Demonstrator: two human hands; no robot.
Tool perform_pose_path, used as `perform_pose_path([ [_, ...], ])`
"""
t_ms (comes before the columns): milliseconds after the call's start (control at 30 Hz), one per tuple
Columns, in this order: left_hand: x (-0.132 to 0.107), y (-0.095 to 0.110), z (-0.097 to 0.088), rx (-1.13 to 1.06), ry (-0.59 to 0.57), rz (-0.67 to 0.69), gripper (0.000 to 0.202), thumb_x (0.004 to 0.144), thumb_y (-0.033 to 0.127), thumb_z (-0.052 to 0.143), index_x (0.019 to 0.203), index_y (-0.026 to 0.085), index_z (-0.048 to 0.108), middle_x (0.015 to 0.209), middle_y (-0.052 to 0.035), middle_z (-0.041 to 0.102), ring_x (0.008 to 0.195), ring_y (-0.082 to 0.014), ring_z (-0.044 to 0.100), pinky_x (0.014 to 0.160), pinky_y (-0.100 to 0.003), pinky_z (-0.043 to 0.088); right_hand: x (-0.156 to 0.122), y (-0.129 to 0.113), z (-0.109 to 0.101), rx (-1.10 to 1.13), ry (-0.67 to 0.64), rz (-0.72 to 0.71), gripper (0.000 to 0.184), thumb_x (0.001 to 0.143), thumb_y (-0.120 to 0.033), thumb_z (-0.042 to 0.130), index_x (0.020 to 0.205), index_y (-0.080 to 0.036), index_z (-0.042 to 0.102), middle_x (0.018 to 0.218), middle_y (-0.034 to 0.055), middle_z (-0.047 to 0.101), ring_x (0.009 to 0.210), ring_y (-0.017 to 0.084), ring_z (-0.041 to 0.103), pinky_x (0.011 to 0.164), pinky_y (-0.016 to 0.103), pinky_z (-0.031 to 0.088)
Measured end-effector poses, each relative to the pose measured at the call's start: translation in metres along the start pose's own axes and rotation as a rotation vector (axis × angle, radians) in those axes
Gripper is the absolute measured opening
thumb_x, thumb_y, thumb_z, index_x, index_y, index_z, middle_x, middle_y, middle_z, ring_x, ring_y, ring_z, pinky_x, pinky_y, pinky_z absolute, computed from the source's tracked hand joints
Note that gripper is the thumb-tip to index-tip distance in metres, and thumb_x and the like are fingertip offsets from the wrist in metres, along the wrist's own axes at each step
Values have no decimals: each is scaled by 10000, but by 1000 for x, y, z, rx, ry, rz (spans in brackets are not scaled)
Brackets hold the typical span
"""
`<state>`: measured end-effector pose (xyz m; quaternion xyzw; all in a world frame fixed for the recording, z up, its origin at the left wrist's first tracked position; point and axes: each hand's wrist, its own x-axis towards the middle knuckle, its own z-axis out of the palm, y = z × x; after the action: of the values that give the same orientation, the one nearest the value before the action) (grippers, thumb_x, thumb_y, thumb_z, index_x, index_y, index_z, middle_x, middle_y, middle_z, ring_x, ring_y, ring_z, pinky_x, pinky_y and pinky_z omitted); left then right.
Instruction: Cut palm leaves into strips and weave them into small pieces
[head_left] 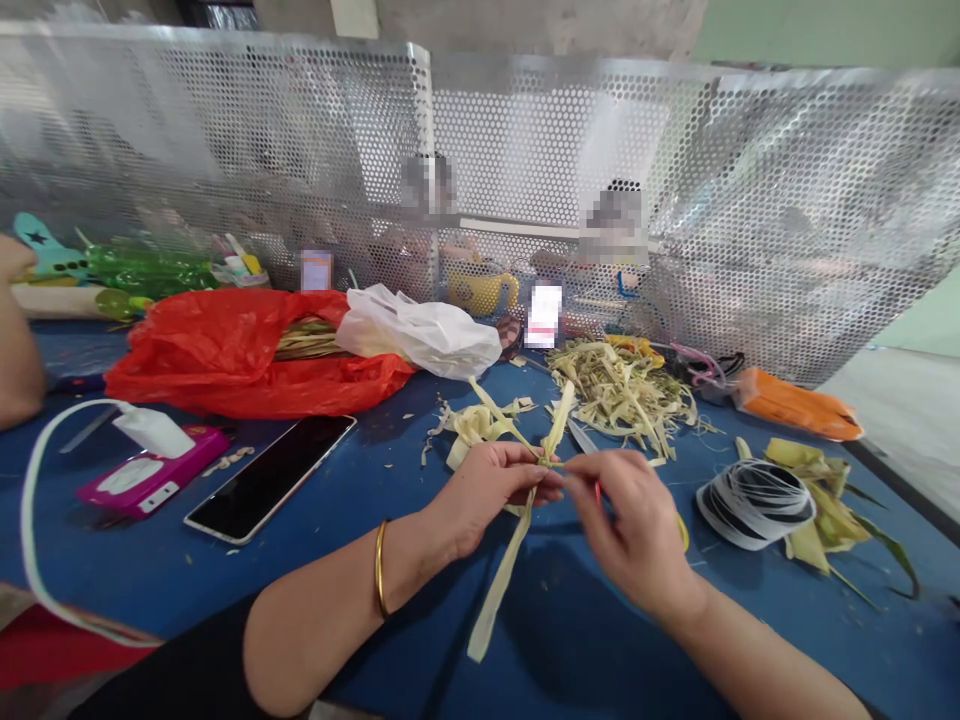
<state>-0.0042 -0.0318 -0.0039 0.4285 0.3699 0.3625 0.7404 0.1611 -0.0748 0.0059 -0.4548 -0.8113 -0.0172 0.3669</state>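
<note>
Pale dried leaf strips, like corn husk (pixel 501 592), cross in a small knot or weave between my hands at the centre. My left hand (pixel 487 490), with a gold bangle on its wrist, pinches the strips near the crossing. One strip hangs down toward me, while others point up and away. My right hand (pixel 631 525) is closed beside the crossing, its fingertips on a thin strip end. Under that hand lies a pair of scissors (pixel 582 437), mostly hidden, with a blade tip and a bit of yellow handle showing. Loose pale husk (pixel 480 425) lies just beyond my left hand.
A heap of husk scraps (pixel 626 395) sits behind my hands. Rightward are a spool of white cord (pixel 756 505), leafy husks (pixel 817 500) and an orange packet (pixel 796 403). Leftward are a phone (pixel 274 480), a magenta power strip (pixel 154 470) and a red bag (pixel 206 350). Perforated metal panels (pixel 525 130) stand behind.
</note>
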Motion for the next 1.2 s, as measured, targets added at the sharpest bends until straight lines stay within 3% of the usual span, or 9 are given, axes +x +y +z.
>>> perform_pose_path([
  [100,-3,2,3,40,-5,-50,168,676,211,713,821,126,711,763,-74,734,677,-156,679,726,-272,512,4,16,0,53,-20,385,322,949,-373,456,742,-199,631,776,42,644,736,185,579,698,315,379],
  [233,-4,-3,7,135,-62,-74,169,730,291,691,744,122,683,714,-70,712,618,-143,657,685,-276,524,5,26,10,559,-211,679,405,851,-531,540,664,-179,612,653,5,561,644,155,506,625,285,370],
  [300,-4,-6,7,159,-57,-74,205,732,321,707,704,122,664,645,-47,681,559,-120,622,631,-253,515,3,24,15,778,-173,783,389,778,-529,627,623,-178,564,613,-14,522,609,135,468,604,275,359],
  [400,-3,-10,8,184,-23,-82,198,713,293,730,662,122,643,563,-20,636,491,-93,570,569,-222,490,1,17,21,899,-62,892,396,688,-506,705,569,-182,511,563,-33,476,559,112,409,561,266,319],
  [633,-2,-7,7,251,-3,-96,185,703,232,730,587,142,616,503,-15,619,456,-93,547,529,-210,465,1,8,27,902,84,972,386,616,-478,739,536,-187,497,521,-50,424,527,96,331,519,259,272],
  [933,-3,-6,6,273,-29,-71,224,685,301,755,581,146,632,507,-26,635,472,-109,569,557,-228,480,0,11,29,867,175,919,354,646,-465,742,574,-189,532,567,-28,495,582,125,399,573,273,334],
  [1100,-3,-7,4,154,-34,-69,350,776,459,659,661,128,663,574,-59,672,508,-125,608,589,-241,501,3,14,22,901,108,930,400,673,-508,723,541,-186,525,547,-30,461,565,118,390,580,276,319],
  [1200,-2,-8,4,152,-23,-88,315,741,427,709,655,130,654,570,-55,669,510,-122,606,593,-238,503,4,16,20,871,71,914,418,706,-528,695,538,-184,528,549,-25,462,570,122,401,592,280,327],
])
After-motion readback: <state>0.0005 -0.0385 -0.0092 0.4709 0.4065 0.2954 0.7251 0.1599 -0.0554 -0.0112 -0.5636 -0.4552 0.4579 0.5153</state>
